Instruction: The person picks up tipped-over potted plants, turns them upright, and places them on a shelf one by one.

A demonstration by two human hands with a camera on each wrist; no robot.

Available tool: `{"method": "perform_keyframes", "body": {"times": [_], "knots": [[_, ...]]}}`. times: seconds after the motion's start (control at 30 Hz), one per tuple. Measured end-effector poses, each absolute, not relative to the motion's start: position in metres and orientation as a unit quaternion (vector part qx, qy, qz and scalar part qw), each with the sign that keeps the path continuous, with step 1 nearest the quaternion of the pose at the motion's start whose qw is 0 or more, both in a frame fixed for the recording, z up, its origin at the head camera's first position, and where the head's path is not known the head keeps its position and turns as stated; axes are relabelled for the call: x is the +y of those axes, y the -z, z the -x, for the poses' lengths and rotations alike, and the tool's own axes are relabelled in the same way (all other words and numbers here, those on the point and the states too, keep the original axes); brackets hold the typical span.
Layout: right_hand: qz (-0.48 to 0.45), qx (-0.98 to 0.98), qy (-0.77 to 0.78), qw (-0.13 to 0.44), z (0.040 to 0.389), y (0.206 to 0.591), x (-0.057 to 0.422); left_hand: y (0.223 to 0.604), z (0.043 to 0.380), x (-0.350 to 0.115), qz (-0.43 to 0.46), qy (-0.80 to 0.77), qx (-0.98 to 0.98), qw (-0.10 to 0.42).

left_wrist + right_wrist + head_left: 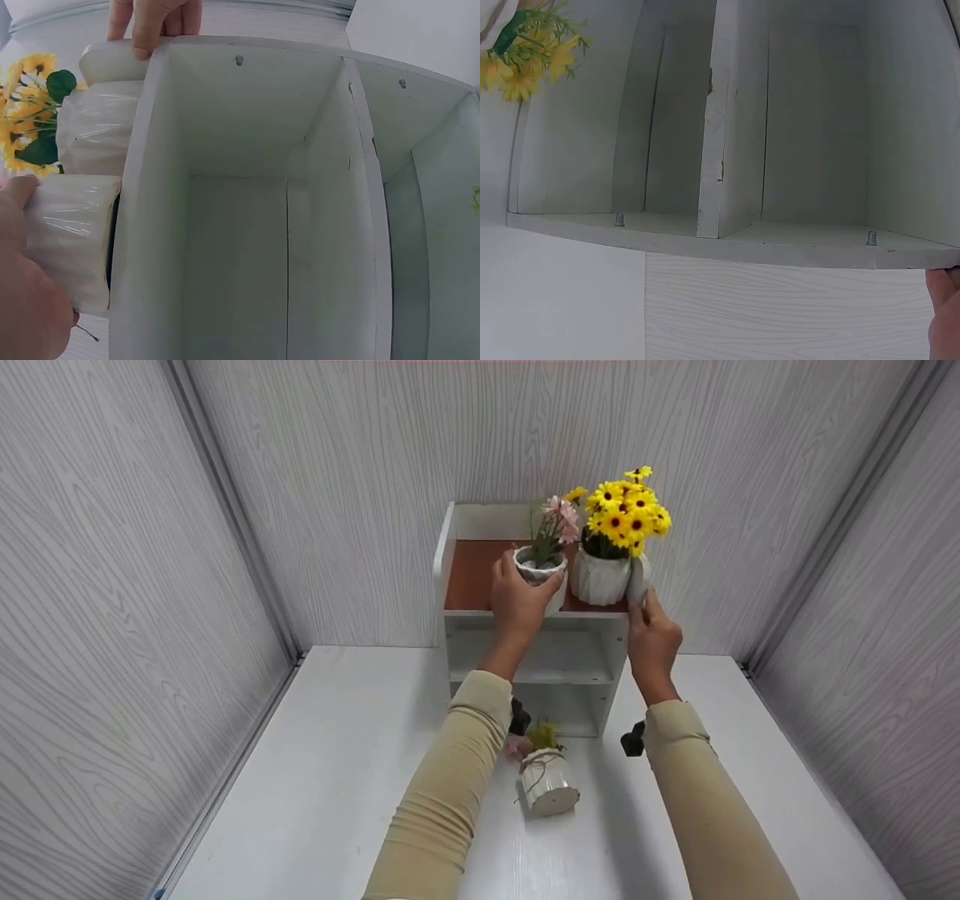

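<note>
My left hand grips a white flower pot with pink flowers at the front of the shelf unit's brown top. In the left wrist view, this pot stands beside another white pot, thumb and fingers around its sides. That second pot holds yellow flowers and sits on the top's right end. My right hand pinches the raised right side panel of the white shelf unit; only part of this hand shows in the right wrist view.
A third white pot, with string around it and pink and yellow flowers, lies tipped on the white table before the shelf unit. Two open compartments face forward. Wood-grain panels enclose the back and sides.
</note>
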State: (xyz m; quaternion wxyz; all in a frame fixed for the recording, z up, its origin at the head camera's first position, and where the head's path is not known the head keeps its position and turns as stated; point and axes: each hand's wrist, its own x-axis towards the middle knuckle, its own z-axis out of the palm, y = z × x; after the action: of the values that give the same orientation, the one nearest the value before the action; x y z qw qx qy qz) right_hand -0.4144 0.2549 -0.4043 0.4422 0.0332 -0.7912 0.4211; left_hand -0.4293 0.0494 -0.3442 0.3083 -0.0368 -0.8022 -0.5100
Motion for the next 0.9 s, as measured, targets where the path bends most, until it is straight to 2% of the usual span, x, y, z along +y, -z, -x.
{"method": "perform_keyframes", "body": {"times": [0.23, 0.63, 0.9], "knots": [[-0.023, -0.793, -0.421, 0.440, 0.412, 0.409, 0.255, 0.348, 0.437, 0.062, 0.013, 0.518, -0.797, 0.310], [-0.022, -0.786, -0.430, 0.444, 0.410, 0.403, 0.256, 0.344, 0.446, 0.080, -0.018, 0.519, -0.782, 0.345], [-0.014, -0.790, -0.421, 0.445, 0.407, 0.405, 0.256, 0.346, 0.449, 0.088, -0.024, 0.526, -0.780, 0.340]]}}
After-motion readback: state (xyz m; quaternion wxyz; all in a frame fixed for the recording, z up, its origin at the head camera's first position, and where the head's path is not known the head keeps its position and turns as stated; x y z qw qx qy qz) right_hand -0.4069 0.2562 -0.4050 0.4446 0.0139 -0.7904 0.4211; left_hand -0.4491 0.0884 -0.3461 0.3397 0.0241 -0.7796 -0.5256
